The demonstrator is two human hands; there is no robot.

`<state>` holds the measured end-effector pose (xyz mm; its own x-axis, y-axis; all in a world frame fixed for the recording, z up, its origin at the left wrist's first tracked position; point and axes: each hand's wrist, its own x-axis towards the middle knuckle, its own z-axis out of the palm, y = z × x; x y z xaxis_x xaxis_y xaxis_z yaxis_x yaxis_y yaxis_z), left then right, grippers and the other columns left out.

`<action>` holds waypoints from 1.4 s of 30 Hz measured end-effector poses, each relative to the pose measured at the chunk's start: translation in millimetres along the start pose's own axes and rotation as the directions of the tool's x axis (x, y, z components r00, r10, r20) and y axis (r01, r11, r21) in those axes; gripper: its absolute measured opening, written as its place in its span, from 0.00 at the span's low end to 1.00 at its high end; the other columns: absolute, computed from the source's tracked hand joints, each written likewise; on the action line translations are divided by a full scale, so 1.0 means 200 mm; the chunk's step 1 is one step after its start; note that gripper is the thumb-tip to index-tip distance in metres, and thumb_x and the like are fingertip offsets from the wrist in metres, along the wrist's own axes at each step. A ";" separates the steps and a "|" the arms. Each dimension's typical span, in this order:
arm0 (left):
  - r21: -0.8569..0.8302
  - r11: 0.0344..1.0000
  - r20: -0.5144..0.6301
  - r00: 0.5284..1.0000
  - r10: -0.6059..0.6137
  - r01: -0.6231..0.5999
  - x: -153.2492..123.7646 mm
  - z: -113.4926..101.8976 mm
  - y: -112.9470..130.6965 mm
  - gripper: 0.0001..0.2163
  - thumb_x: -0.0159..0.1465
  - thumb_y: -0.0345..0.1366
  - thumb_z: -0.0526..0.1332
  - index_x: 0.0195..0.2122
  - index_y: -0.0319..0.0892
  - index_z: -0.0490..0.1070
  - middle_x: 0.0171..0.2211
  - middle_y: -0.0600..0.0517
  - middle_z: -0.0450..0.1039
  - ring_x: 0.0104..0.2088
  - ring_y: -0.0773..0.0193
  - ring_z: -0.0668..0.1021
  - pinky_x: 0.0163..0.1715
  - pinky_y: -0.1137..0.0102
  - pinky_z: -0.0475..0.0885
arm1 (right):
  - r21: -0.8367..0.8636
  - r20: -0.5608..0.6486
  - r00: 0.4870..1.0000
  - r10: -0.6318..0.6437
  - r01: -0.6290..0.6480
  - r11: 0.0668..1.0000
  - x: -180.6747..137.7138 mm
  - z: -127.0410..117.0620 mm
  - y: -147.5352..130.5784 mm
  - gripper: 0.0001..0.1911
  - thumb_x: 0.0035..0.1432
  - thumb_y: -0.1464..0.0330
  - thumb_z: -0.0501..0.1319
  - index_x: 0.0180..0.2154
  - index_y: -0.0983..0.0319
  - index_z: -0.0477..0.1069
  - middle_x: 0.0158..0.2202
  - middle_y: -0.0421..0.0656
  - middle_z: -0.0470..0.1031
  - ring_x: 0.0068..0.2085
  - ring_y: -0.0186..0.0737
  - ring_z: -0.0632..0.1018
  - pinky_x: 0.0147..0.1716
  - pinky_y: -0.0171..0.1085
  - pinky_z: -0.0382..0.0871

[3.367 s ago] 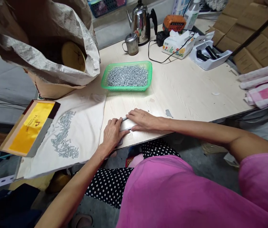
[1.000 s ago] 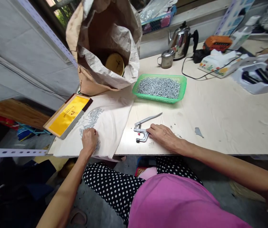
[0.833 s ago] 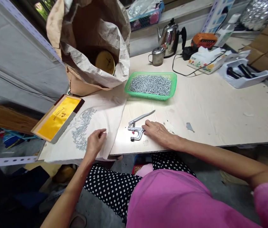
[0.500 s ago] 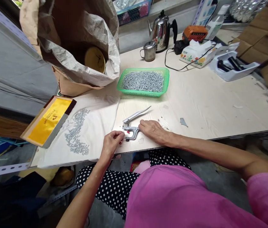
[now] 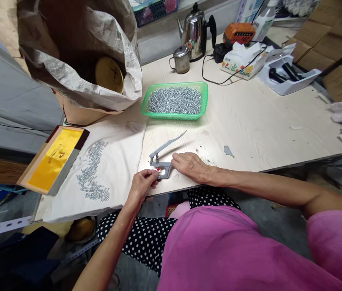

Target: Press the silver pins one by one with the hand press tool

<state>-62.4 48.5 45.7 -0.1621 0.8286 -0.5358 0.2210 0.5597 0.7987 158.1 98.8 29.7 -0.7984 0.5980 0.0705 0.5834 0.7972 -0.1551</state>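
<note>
A grey pair of snap-fastener pliers [image 5: 166,165] lies on the table near its front edge, its long lever [image 5: 171,142] raised above a coil spring. A small red tip shows inside its jaw. My right hand [image 5: 190,166] is closed over the end of the lower handle. At the open side of the jaw, my left hand [image 5: 143,184] pinches thumb and forefinger together; whatever they hold is too small to make out. Left of that hand, many small metal pins [image 5: 93,173] lie loose on a white cloth [image 5: 120,161].
Behind the pliers stands a green basket [image 5: 173,117] full of similar metal pieces. A large paper sack [image 5: 79,111] and a yellow-and-grey box [image 5: 52,159] are on the left. Towards the back are a metal cup [image 5: 182,62], a kettle [image 5: 195,36], a tissue box [image 5: 240,62] and a white tray [image 5: 289,85].
My left fingertips have come closer in at the pliers' jaw. My right hand keeps its hold on the handle. The whole view has shifted slightly.
</note>
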 end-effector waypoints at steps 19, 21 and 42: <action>0.325 0.899 0.272 0.882 -0.385 0.293 0.01 -0.07 0.11 0.13 0.51 0.41 0.75 0.21 0.40 0.73 0.15 0.54 0.71 0.16 0.70 0.70 0.18 0.76 0.63 | 0.170 0.062 0.997 -0.051 0.040 0.985 -0.02 0.03 0.02 0.09 0.68 0.77 0.51 0.42 0.62 0.69 0.42 0.47 0.73 0.35 0.40 0.70 0.29 0.41 0.54; 0.318 0.896 0.282 0.872 -0.401 0.310 0.00 -0.07 0.11 0.13 0.50 0.41 0.75 0.21 0.40 0.74 0.15 0.53 0.72 0.17 0.70 0.72 0.19 0.76 0.64 | 0.242 0.061 0.996 -0.065 0.049 0.969 -0.01 0.01 0.05 0.07 0.71 0.71 0.53 0.42 0.62 0.69 0.44 0.47 0.73 0.35 0.39 0.70 0.29 0.40 0.55; 0.249 0.892 0.195 0.883 -0.427 0.376 -0.05 -0.03 0.07 0.17 0.46 0.44 0.78 0.24 0.39 0.74 0.16 0.55 0.71 0.16 0.71 0.71 0.17 0.78 0.64 | 0.069 0.012 0.989 -0.150 0.148 0.986 0.23 -0.01 0.35 0.08 0.70 0.66 0.55 0.41 0.61 0.71 0.44 0.48 0.74 0.44 0.46 0.68 0.43 0.43 0.61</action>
<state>-64.2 47.4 64.7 -0.0496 0.4950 -0.8675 0.3759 0.8140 0.4429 162.1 182.5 24.8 -0.8784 0.4710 0.0812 0.4467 0.8695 -0.2107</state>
